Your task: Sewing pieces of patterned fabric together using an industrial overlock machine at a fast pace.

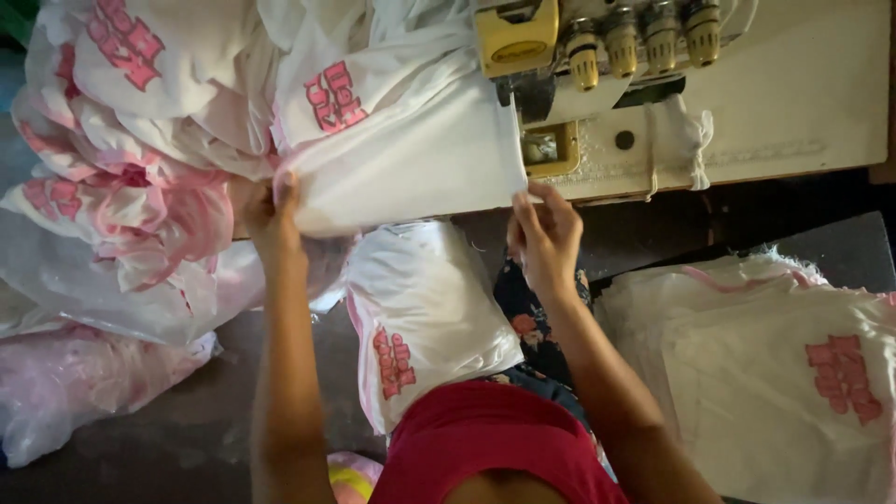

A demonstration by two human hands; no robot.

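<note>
White fabric piece printed with pink lettering. Sewing machine cream, knobs yellow. Garment pile, upper left, white and pink. Red top seen at bottom.

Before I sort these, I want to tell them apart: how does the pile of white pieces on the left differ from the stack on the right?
The left pile is crumpled and heaped; the right stack lies flat and squared. The left pile sits up by the sewing machine, the right stack lower, beside the person. Both are white fabric with pink print.

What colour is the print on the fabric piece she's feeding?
Pink, on white fabric; head view.
</note>
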